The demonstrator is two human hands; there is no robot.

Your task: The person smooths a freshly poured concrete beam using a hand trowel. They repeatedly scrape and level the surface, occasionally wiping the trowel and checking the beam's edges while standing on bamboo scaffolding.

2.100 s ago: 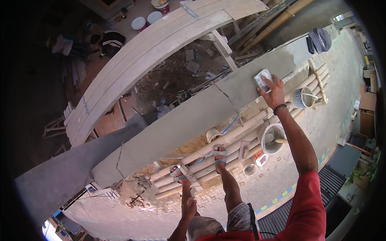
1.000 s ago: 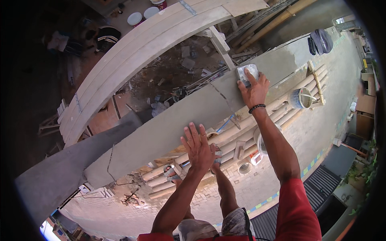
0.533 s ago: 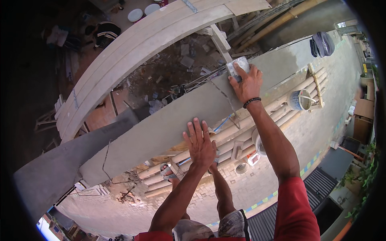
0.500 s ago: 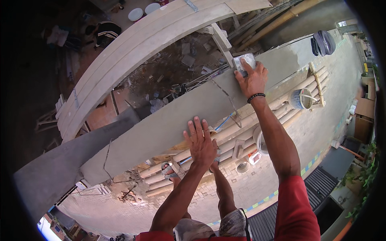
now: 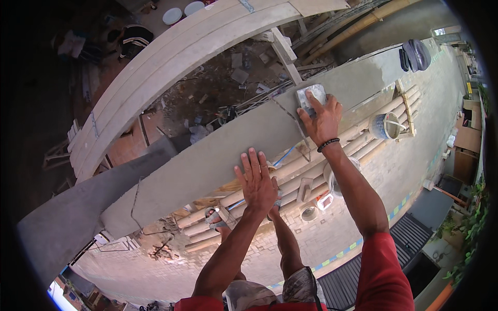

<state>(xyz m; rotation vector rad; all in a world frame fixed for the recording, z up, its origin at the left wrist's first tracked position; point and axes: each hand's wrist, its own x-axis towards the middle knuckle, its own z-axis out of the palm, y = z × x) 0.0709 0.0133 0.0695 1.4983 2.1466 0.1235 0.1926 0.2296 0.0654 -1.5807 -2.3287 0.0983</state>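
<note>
A long grey plastered beam (image 5: 202, 166) runs slantwise in front of me, from lower left to upper right. My right hand (image 5: 326, 120) grips a whitish-grey rectangular block (image 5: 309, 98) and presses it against the beam's top face. Whether the block is foam or something harder, I cannot tell. Farther left, my left hand (image 5: 257, 186) lies flat at the beam's near edge, fingers stretched out, holding nothing. Between the hands, a thin bent rod (image 5: 290, 116) crosses the beam.
Bamboo poles (image 5: 306, 173) beneath my feet form a platform below the beam. On it stand a bucket (image 5: 385, 126) and a wooden float (image 5: 305, 189). Dark folded cloth (image 5: 416, 55) lies at the beam's far right. A curved pale frame (image 5: 155, 72) arches beyond; two people crouch upper left.
My right hand has drawn the block toward me across the beam, from its far edge to nearer the middle. The left hand stays in place on the beam.
</note>
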